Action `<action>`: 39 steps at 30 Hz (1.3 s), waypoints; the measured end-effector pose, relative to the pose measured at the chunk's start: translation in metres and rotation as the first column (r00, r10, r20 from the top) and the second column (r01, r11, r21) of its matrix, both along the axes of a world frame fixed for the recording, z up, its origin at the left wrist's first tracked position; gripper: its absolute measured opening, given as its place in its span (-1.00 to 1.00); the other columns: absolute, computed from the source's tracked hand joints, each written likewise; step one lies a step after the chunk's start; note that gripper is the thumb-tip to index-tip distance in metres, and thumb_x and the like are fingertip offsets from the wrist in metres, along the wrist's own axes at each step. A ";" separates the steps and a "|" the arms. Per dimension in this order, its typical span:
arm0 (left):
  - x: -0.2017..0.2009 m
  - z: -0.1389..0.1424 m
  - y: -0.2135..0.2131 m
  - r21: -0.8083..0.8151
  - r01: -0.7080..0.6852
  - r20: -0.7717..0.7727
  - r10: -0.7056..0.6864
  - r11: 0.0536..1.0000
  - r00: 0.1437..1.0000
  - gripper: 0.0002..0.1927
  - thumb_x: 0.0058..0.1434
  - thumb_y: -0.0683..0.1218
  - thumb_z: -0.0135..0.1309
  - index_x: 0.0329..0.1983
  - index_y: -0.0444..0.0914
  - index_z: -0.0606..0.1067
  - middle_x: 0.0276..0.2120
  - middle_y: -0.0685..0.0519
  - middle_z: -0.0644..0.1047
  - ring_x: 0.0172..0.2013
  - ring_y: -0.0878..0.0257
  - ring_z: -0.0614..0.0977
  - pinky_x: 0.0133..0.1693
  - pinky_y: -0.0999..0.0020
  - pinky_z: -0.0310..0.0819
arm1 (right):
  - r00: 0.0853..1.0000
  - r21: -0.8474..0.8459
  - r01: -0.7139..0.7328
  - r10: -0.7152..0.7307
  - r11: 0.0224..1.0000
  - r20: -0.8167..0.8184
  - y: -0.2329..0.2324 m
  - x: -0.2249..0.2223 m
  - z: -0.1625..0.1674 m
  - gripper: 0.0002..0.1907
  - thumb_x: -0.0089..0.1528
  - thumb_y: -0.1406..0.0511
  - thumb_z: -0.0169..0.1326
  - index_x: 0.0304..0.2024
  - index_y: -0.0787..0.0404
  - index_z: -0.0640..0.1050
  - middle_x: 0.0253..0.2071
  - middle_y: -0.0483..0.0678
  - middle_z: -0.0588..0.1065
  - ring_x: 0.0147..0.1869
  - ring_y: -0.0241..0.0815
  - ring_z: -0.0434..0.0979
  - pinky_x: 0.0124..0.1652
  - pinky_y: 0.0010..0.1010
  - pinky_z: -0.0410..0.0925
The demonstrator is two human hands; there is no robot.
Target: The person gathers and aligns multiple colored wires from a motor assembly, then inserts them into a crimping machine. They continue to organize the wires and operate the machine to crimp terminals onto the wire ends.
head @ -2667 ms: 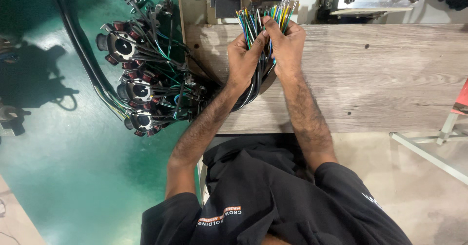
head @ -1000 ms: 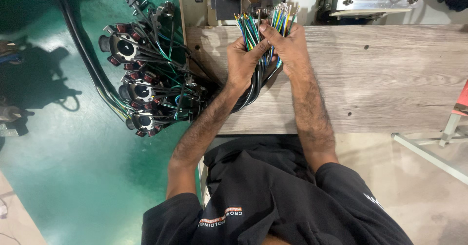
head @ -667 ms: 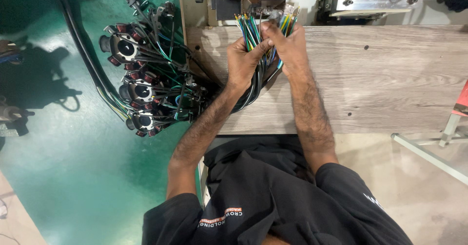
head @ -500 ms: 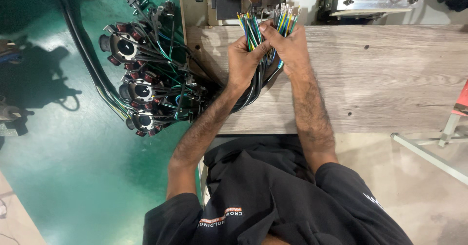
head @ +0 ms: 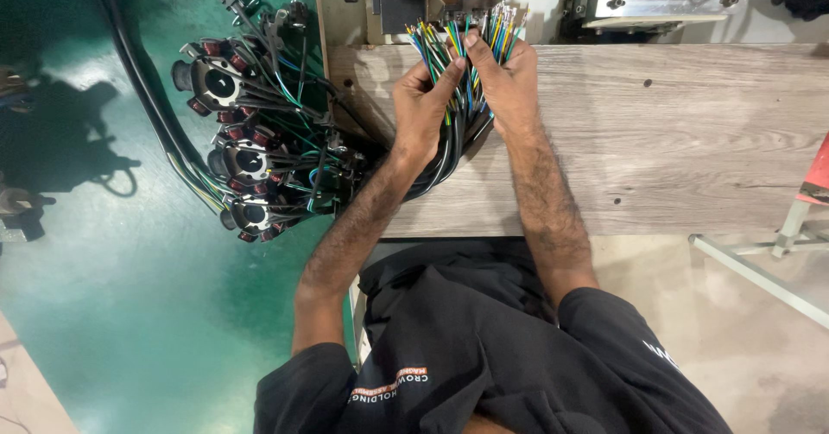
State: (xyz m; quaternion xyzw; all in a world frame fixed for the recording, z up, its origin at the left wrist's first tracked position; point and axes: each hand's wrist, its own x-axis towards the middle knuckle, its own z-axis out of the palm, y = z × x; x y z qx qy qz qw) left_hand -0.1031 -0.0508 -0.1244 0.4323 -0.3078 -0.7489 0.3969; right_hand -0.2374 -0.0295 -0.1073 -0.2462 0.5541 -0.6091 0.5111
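Both hands, left hand (head: 420, 106) and right hand (head: 503, 84), clamp the limp, light wire bundle (head: 462, 41) just below its splayed tips, above the wooden surface (head: 673, 132).

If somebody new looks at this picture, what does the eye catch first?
First, the fan of coloured wires at top centre, gripped by the left hand and right hand over the wooden table. Next, the stack of coil windings hanging at the table's left, above the green floor.

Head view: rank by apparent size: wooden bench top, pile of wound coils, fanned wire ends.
1. wooden bench top
2. pile of wound coils
3. fanned wire ends, held by left hand and right hand

The coils hang lower, so farther away.
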 end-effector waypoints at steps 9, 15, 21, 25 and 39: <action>-0.006 0.000 0.003 -0.107 -0.084 -0.040 0.080 0.991 0.996 -0.81 0.42 -0.22 0.06 0.03 -0.33 0.59 -0.20 0.15 0.65 -0.21 0.49 0.60 -0.17 0.53 0.50 | 1.000 0.017 0.026 -0.026 1.000 0.002 -0.004 0.002 0.009 -0.78 0.32 0.28 0.27 -0.13 0.35 0.66 -0.24 -0.09 0.65 -0.20 -0.39 0.60 -0.17 -0.54 0.47; -0.008 -0.009 0.006 -0.239 -0.036 0.020 0.042 0.970 0.999 -0.82 0.47 -0.23 0.10 0.08 -0.34 0.58 -0.20 0.16 0.61 -0.22 0.52 0.53 -0.19 0.56 0.46 | 0.998 0.031 0.064 -0.064 0.997 -0.002 -0.002 0.001 0.007 -0.82 0.30 0.32 0.30 -0.16 0.34 0.66 -0.27 -0.12 0.63 -0.22 -0.41 0.58 -0.19 -0.54 0.46; -0.007 -0.012 0.005 -0.209 -0.031 0.009 0.034 0.977 0.999 -0.85 0.41 -0.25 0.19 0.01 -0.36 0.57 -0.22 0.15 0.63 -0.23 0.50 0.55 -0.21 0.53 0.48 | 0.997 0.010 0.081 -0.081 0.997 -0.004 0.000 0.002 0.000 -0.83 0.30 0.33 0.30 -0.17 0.33 0.65 -0.30 -0.15 0.61 -0.26 -0.42 0.56 -0.21 -0.54 0.44; -0.006 -0.011 0.005 -0.103 -0.066 -0.054 0.061 0.993 0.997 -0.84 0.38 -0.22 0.16 0.00 -0.34 0.58 -0.23 0.16 0.64 -0.25 0.50 0.56 -0.23 0.54 0.48 | 0.994 0.017 0.105 -0.105 0.994 -0.010 0.001 0.003 -0.001 -0.82 0.30 0.31 0.31 -0.18 0.33 0.65 -0.28 -0.14 0.62 -0.25 -0.42 0.55 -0.21 -0.54 0.44; -0.006 -0.010 0.005 -0.123 -0.058 0.018 0.061 0.991 0.998 -0.80 0.45 -0.15 0.12 0.04 -0.34 0.59 -0.24 0.19 0.61 -0.28 0.54 0.49 -0.28 0.56 0.40 | 0.990 0.015 0.138 -0.138 0.990 -0.006 -0.002 0.006 0.006 -0.81 0.30 0.31 0.29 -0.19 0.35 0.65 -0.28 -0.11 0.64 -0.24 -0.40 0.57 -0.22 -0.53 0.45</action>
